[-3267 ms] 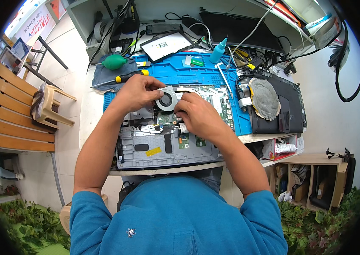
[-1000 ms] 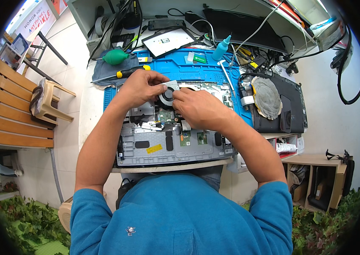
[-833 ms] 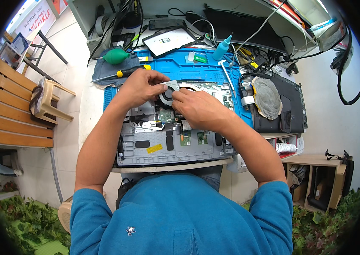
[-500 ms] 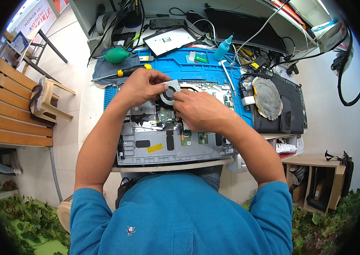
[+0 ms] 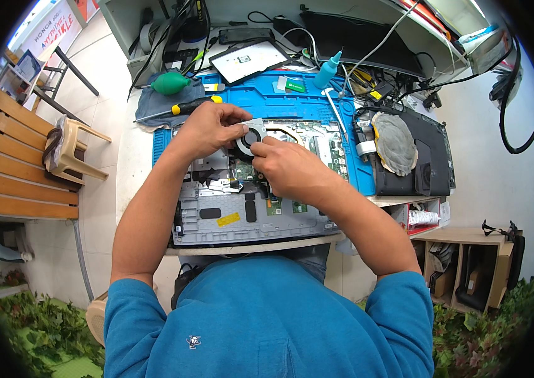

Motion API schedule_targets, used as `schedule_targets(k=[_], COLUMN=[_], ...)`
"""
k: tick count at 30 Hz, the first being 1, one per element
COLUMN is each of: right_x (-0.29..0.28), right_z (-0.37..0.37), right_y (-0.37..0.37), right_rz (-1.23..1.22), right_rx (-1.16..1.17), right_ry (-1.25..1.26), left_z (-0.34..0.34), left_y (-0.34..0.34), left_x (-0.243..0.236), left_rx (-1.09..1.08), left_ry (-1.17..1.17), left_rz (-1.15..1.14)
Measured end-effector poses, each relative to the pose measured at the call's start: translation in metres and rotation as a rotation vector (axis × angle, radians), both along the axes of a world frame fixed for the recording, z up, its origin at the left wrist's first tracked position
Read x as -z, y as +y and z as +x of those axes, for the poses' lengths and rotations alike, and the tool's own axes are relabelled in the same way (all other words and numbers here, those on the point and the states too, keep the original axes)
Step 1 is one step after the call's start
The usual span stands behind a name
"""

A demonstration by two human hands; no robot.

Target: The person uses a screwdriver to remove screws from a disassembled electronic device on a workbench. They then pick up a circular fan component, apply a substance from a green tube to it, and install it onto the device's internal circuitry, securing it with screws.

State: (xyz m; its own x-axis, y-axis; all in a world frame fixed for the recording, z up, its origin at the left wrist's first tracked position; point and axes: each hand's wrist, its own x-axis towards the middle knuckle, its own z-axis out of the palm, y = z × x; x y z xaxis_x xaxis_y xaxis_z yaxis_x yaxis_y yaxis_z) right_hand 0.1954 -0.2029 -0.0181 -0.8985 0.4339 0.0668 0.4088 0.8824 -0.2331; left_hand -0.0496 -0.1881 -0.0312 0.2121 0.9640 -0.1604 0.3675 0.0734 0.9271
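An opened laptop [image 5: 204, 230] lies with its grey base and green boards exposed. My left hand [image 5: 216, 132] pinches the upper left of a silver-framed round black fan [image 5: 253, 131] over the board area, its thumb on the frame. My right hand [image 5: 289, 167] is closed at the fan's lower right edge, with fingertips bent down against it; what they grip is hidden. A dark curved heat pipe [image 5: 284, 131] runs right of the fan. Just behind my left hand, a yellow-black screwdriver [image 5: 188, 108] rests on a cloth [image 5: 153, 107].
The blue mat [image 5: 361, 176] lies under the laptop. Behind are a green blower bulb [image 5: 168, 83], a blue bottle [image 5: 327, 72], a white-backed panel [image 5: 248, 60] and tangled cables. Another dark laptop [image 5: 430, 170] with a grey pad [image 5: 393, 142] sits at right; wooden chairs [image 5: 21, 157] stand left.
Since 3.3 seconds ago the fan and my left hand have shifted slightly away from me. In the last half second my right hand has moved a little to the left, fingertips lower on the fan.
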Motion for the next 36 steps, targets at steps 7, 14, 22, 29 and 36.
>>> schedule_targets(k=[7,14,22,29,36], right_x=[0.001,0.008,0.001,0.011,0.003], right_z=[-0.005,0.009,0.018,0.003,0.004], right_y=[-0.005,0.000,-0.018,-0.018,-0.014], right_rz=[0.013,-0.046,-0.224,-0.182,-0.336], right_rx=[0.041,0.103,0.313,0.370,0.403], right_ry=[-0.036,0.144,0.276,0.234,0.284], left_z=[0.000,-0.001,-0.003,-0.001,-0.002], left_y=[0.000,0.002,0.001,0.000,-0.001], left_x=[0.001,0.004,0.006,0.005,0.004], left_rx=[-0.004,0.017,0.008,0.012,0.018], left_ry=[-0.008,-0.021,-0.018,-0.055,-0.034], left_rz=[0.010,0.007,0.002,-0.007,0.001])
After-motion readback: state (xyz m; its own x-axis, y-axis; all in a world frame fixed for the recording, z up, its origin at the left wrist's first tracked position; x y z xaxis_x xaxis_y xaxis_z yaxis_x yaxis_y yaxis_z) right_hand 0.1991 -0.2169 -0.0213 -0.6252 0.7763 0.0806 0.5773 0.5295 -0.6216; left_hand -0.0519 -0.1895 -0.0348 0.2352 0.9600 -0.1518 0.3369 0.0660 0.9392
